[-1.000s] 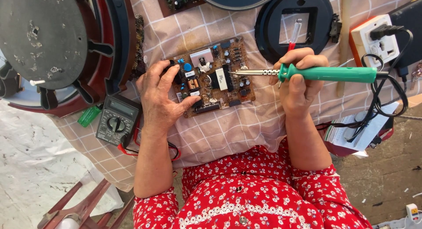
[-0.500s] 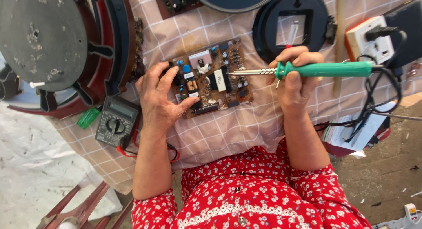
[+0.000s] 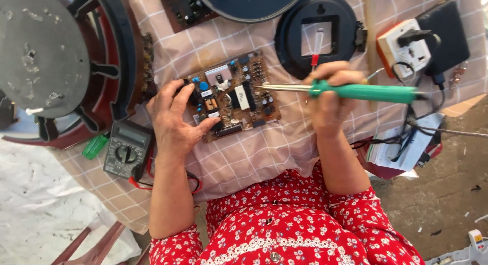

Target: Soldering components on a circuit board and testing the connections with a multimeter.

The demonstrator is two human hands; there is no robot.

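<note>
A brown circuit board (image 3: 239,92) crowded with small parts lies on a checked cloth (image 3: 254,153). My left hand (image 3: 175,117) rests on the board's left end, fingers spread over it and pinning it down. My right hand (image 3: 330,95) grips a soldering iron with a green handle (image 3: 376,93). Its metal tip (image 3: 264,86) points left and sits over the board's right part. A thin red-and-clear tool (image 3: 316,49) sticks up from behind my right fingers.
A grey multimeter (image 3: 127,150) with red leads lies left of my arm. A dark round housing (image 3: 320,31) sits behind the board. A white power socket (image 3: 401,46) with a black plug is at the right. A large round fan-like frame (image 3: 66,67) fills the left.
The soldering iron and my right hand have shifted slightly, keeping the tip over the board. My left hand stays on the board.
</note>
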